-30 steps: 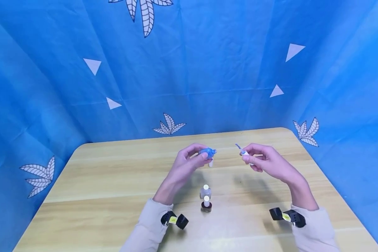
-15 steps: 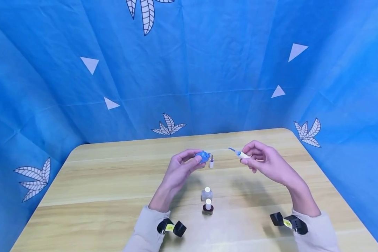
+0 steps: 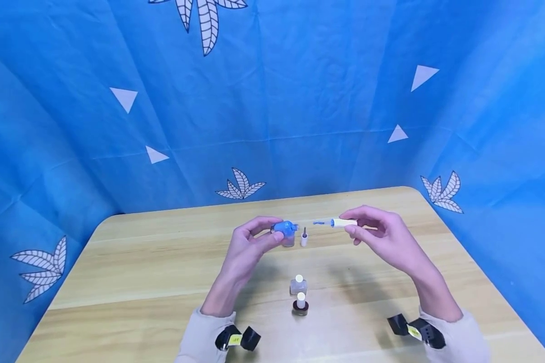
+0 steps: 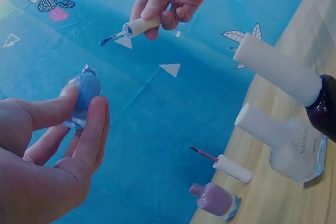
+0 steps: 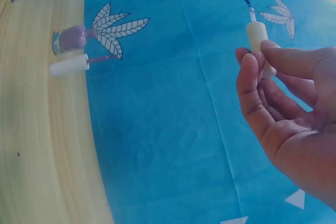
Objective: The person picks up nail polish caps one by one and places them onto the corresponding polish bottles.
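My left hand (image 3: 250, 247) holds an uncapped bottle of blue nail polish (image 4: 86, 93) between thumb and fingers, raised above the table. In the head view its neck tilts right, toward the other hand. Between thumb and fingertips, my right hand (image 3: 383, 234) pinches the white brush cap (image 5: 257, 38) of a nail polish. Its blue-coated brush (image 3: 319, 223) points left at the bottle's neck, a small gap apart. Below the left hand stands an open bottle of mauve nail polish (image 4: 216, 199), with its white cap (image 4: 233, 169) upright beside it, brush up.
Nearer the person on the wooden table (image 3: 141, 272) stand two capped bottles, a clear nail polish (image 3: 298, 287) and a dark nail polish (image 3: 301, 306). A blue patterned cloth (image 3: 272, 101) hangs behind and along both sides of the table.
The left hand has drawn left and slightly down with the blue bottle, uncovering the mauve bottle. The right hand has turned the brush from slanting upward to nearly level and brought it further left.
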Demonstrator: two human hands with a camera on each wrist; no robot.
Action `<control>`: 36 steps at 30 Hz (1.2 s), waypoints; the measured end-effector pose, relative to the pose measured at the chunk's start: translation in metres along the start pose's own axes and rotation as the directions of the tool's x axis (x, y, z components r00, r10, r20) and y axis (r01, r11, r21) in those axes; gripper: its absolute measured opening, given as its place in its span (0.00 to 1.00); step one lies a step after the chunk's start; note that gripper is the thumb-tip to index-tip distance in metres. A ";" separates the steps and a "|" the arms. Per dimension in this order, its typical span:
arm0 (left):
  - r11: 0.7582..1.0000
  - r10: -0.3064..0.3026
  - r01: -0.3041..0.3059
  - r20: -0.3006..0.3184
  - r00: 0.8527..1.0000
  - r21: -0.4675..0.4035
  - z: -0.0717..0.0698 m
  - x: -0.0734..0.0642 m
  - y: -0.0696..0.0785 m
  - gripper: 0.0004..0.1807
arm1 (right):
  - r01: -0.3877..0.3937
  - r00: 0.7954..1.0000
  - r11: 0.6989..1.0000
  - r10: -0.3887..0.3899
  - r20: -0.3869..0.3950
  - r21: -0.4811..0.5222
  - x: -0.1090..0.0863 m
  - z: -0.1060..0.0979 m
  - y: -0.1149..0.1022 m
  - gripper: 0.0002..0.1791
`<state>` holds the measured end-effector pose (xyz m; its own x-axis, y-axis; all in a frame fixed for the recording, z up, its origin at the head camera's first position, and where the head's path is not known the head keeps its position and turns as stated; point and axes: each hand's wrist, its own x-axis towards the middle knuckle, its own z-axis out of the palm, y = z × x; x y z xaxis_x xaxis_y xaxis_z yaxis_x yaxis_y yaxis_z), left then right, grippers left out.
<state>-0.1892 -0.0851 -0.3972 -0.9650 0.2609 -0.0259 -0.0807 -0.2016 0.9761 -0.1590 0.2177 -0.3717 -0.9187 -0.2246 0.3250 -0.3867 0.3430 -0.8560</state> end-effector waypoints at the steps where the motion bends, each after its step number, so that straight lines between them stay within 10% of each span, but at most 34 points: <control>1: 1.000 0.006 -0.006 0.003 1.000 0.005 0.000 -0.001 0.001 0.17 | 0.008 1.000 1.000 -0.008 -0.009 0.011 -0.001 0.001 -0.001 0.13; 15: 0.999 0.038 -0.037 0.051 0.998 -0.028 0.007 -0.007 0.008 0.16 | 0.086 0.996 0.986 -0.081 -0.045 0.143 -0.002 0.008 -0.009 0.16; 36: 0.998 0.066 -0.066 0.033 0.997 -0.008 0.009 -0.009 0.008 0.18 | 0.059 0.998 0.994 -0.056 -0.028 0.088 0.002 0.012 -0.013 0.14</control>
<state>-0.1794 -0.0805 -0.3874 -0.9596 0.2777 0.0461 -0.0185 -0.2256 0.9740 -0.1545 0.2018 -0.3648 -0.8973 -0.2178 0.3840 -0.4313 0.2474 -0.8676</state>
